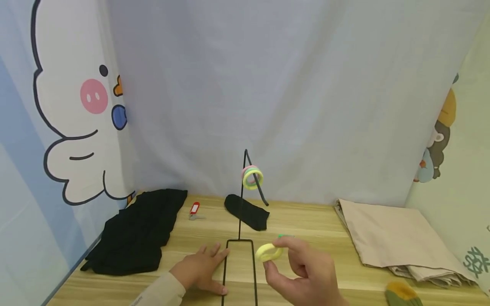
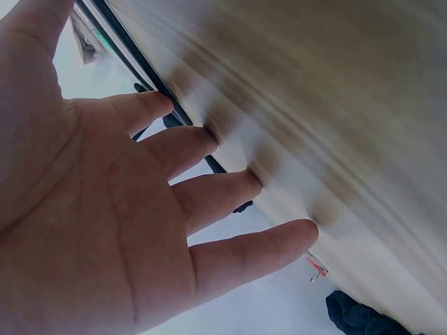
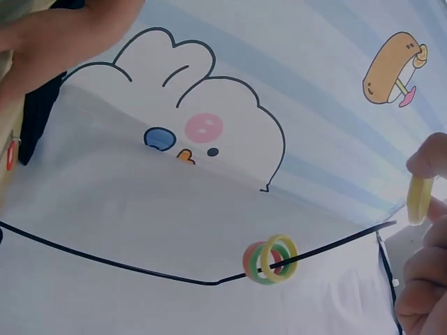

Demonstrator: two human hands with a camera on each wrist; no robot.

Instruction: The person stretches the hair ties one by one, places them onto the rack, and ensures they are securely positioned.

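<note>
My right hand [image 1: 277, 257] pinches a yellow ring [image 1: 269, 252] between thumb and forefinger, just right of the black wire stand [image 1: 241, 212]. In the right wrist view the same yellow ring [image 3: 420, 199] shows between my fingertips [image 3: 433, 157]. Three rings [image 1: 252, 177], pink, green and yellow, hang on the stand's slanted arm, and they appear again in the right wrist view as stacked rings [image 3: 271, 259]. My left hand [image 1: 200, 268] lies flat on the table beside the stand's base [image 1: 239, 272]; its fingers [image 2: 209, 192] are straight and touch the wood.
A black garment [image 1: 138, 231] lies at the left, a black sock [image 1: 246, 211] behind the stand, and a red key tag [image 1: 195, 209] between them. Folded beige cloth [image 1: 394, 238] covers the right side. A yellow-green object [image 1: 402, 293] sits at the front right edge.
</note>
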